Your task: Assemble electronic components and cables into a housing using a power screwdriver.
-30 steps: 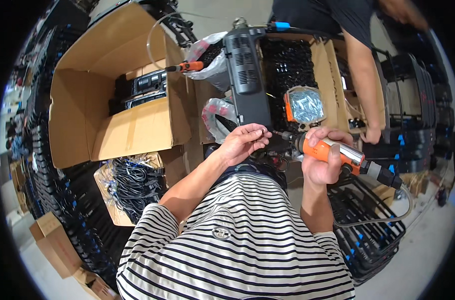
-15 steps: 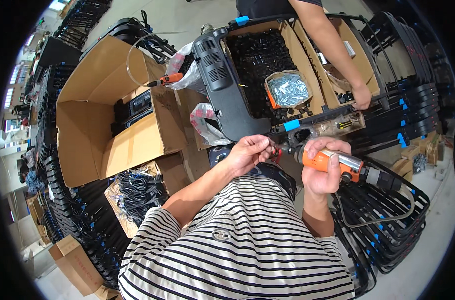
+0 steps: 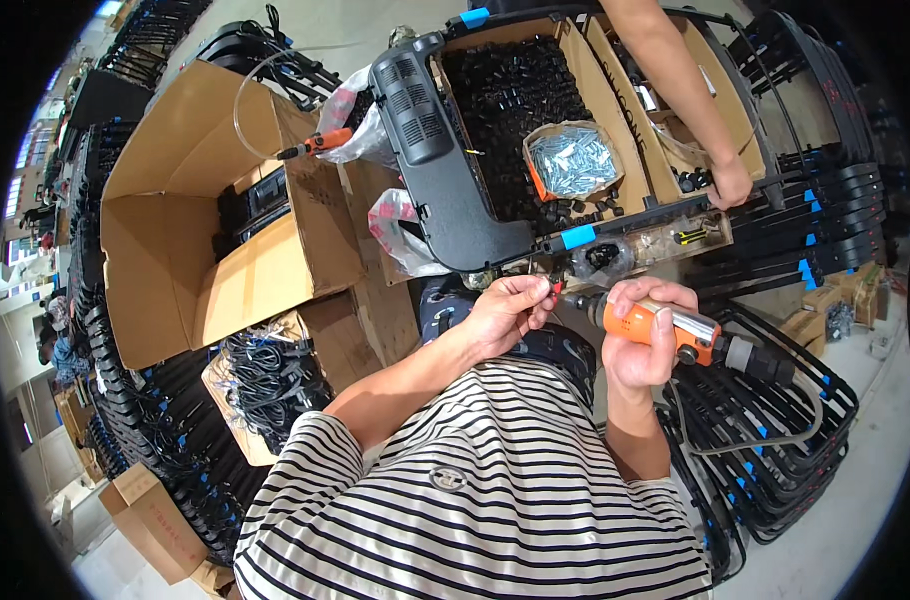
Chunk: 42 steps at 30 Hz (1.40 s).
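Two hands nearly meet: the right hand (image 3: 630, 355) is wrapped round an orange power driver (image 3: 642, 322), its long axis pointing left toward the left hand (image 3: 507, 316), pinched closed at something small and red (image 3: 557, 289), grip unclear. Just beyond lies a black vented panel (image 3: 459, 200).

Head-mtd fisheye cam, downward view, fairly nr hands (image 3: 503, 316)

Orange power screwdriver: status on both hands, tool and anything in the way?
Right hand gripping orange power screwdriver, hose attached. Left hand pinched near its tip; anything held too small to tell. Co-worker's hand at black frame, apart from tool.
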Motion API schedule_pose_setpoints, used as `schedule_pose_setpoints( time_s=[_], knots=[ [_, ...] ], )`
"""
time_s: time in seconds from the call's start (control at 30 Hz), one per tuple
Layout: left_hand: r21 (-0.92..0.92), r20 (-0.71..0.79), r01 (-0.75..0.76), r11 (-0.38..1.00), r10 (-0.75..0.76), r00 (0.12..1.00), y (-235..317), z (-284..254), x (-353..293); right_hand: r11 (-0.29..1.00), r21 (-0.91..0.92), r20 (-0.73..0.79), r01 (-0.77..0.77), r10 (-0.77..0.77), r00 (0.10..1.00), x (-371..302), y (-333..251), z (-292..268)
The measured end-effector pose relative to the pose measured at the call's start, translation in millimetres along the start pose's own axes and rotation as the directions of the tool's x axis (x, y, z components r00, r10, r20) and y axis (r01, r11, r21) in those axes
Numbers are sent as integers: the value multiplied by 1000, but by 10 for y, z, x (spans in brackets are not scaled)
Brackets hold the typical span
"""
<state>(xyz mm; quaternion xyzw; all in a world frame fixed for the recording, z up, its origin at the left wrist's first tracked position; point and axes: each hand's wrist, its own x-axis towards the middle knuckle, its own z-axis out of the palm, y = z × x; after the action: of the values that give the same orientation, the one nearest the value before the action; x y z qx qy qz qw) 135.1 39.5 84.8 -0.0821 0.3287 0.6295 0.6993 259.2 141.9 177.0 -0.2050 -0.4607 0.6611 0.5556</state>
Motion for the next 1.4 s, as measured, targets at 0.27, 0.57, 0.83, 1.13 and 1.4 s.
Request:
schedule_pose_setpoints(
  time_s=[0.27,0.57,0.83,1.13,1.4],
  knots=[
    [144,-82,34,989,-22,996,-42,-244,-16,999,4,75,-32,31,997,80,494,-48],
    [859,-383,-32,511,683,622,220,-1460,-133,998,-65,94,-23,29,995,315,855,-73],
    [926,-323,93,365,640,697,509,-1330,-6,993,-116,98,-13,24,995,338,918,-8],
    [885,-321,-4,466,616,720,521,-1283,-70,990,-141,138,-30,50,989,255,1065,40],
    [879,-334,7,477,604,724,500,-1369,-64,938,-344,372,-41,176,911,272,1150,190]
  ],
)
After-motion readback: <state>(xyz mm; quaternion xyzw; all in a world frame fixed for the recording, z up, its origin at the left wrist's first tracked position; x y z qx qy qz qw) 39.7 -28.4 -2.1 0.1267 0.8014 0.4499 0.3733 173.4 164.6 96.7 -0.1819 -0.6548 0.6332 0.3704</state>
